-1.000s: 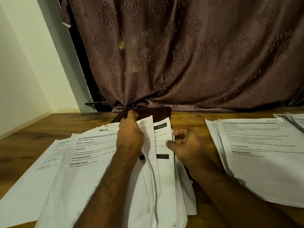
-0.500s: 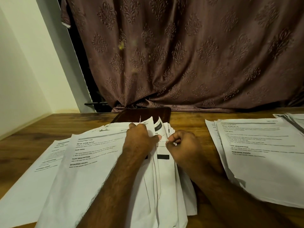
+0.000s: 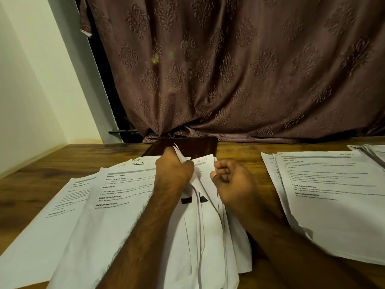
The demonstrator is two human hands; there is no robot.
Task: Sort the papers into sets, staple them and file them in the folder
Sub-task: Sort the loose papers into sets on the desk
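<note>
Left-hand grip (image 3: 174, 171) pinches the lifted top corners of several sheets in the middle stack of papers (image 3: 200, 226), which lies at the near edge of the tabletop (image 3: 41, 163) under both forearms. The right hand (image 3: 231, 180) sits just beside it on the same stack with its fingers curled in; whether they hold a sheet edge I cannot tell. A printed pile (image 3: 116, 197) spreads toward the near left corner, overlapping another sheet (image 3: 62, 201) further left. A separate pile (image 3: 333, 197) lies well apart at the right edge, with more sheets (image 3: 373, 151) at the far right corner. A dark folder (image 3: 187, 144) lies closed at the far edge, partly under the middle stack. Judging by this, sorting is under way: some sets look formed, nothing visibly stapled or filed. No stapler shows.
</note>
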